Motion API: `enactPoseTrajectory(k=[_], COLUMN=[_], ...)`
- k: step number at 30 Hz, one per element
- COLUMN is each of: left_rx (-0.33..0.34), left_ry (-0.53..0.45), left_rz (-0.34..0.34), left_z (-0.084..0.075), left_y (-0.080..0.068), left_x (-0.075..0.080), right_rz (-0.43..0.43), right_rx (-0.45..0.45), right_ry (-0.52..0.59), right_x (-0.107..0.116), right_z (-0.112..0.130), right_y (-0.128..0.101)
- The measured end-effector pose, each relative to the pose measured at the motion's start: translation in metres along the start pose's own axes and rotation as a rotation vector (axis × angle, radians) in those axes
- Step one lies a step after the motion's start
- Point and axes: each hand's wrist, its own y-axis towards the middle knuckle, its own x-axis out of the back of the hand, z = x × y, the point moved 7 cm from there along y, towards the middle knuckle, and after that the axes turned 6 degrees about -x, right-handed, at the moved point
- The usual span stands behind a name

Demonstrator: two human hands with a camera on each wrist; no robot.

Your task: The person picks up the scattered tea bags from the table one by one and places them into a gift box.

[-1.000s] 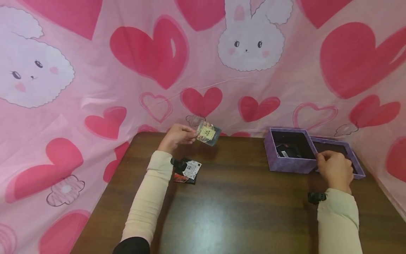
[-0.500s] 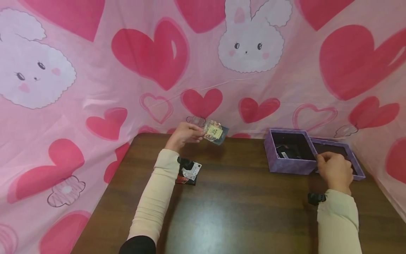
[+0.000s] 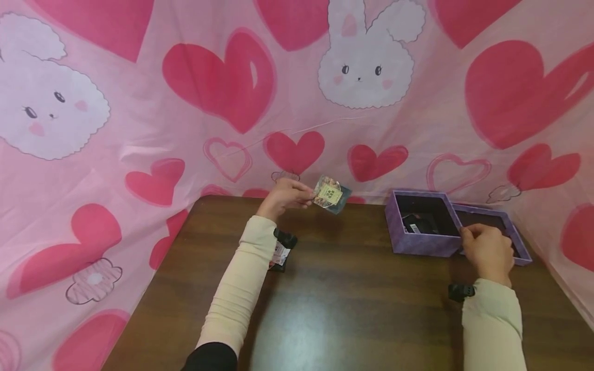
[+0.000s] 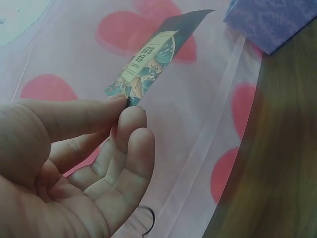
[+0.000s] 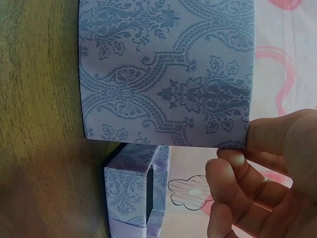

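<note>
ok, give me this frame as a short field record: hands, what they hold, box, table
left hand: raised above the table, pinches a small printed packet by one edge between thumb and fingertips
right hand: grips the near corner of the purple patterned box
box: open, dark inside, something dark with a white label in it
lid: lies open side up, right of the box and against it
second packet: flat on the table, partly hidden by the left forearm
table: dark wood
backdrop: pink cloth with hearts and bunnies
</note>
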Motion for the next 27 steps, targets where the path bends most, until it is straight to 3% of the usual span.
enactPoseTrajectory(k=[13, 27], left_rx=[-0.043, -0.050], left_ry=[0.001, -0.043], left_rz=[0.093, 0.133], left_z=[-0.011, -0.018], left_y=[0.011, 0.023], left_x=[-0.042, -0.084], right_rz=[0.012, -0.002], right_rx=[-0.018, -0.008], right_ry=[0.000, 0.010], right_x=[0.000, -0.002], right_z=[-0.004, -0.001], right_y=[0.001, 0.002])
